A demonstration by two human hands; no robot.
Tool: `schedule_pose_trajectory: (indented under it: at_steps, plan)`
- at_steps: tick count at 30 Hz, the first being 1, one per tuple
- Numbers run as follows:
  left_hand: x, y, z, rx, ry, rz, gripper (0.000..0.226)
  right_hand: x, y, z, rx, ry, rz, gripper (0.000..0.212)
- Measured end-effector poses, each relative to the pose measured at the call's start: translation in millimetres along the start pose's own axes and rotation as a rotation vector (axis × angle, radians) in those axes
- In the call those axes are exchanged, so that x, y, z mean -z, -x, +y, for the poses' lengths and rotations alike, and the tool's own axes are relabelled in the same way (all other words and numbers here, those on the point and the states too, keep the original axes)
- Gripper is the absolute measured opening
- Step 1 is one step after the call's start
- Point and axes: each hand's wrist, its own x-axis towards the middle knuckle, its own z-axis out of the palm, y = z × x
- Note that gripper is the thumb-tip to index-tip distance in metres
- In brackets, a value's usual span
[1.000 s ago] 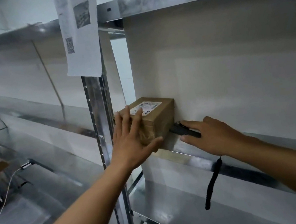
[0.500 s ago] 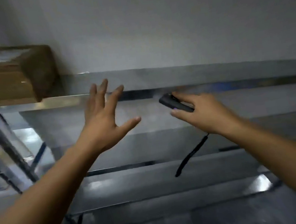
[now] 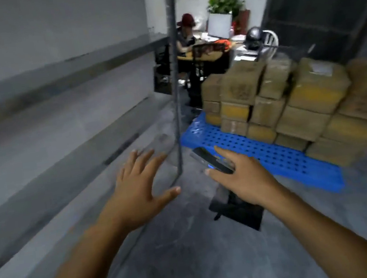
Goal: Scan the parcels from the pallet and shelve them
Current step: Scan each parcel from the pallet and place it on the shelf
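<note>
The left hand (image 3: 137, 188) is spread and empty; the right hand (image 3: 243, 177) holds the scanner (image 3: 212, 160). The parcels (image 3: 291, 103) are stacked on the blue pallet (image 3: 263, 150), beyond the shelf post (image 3: 175, 92). Best to take a top parcel, label up, and aim the scanner squarely.

Taped cardboard parcels (image 3: 277, 101) — perforated plastic pallet (image 3: 263, 153) (glossy) — metal shelving (image 3: 68, 122)

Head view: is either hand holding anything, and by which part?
Right hand grips the black scanner by its near end; left hand is open, holding nothing.
</note>
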Motion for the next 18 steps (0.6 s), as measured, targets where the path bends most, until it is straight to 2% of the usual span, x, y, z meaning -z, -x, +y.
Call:
schedule_pose_trajectory:
  at_steps: [5,8,12,18]
  plan:
    - [-106,-101,120,-0.116,0.178,-0.084,0.106,118,36,154,-0.243,0.065,0.108,0.074]
    - [-162,-152,192,-0.177,0.268,-0.148,0.099,178,54,225,-0.390,0.129,0.172,0.076]
    - [-205,-209,276,-0.309,0.315,-0.252,0.083,243,69,287,-0.473,0.151,0.310,0.072]
    - [-221,-312,368,-0.457,0.322,-0.207,0.098,319,49,350,-0.539,0.199,0.479,0.065]
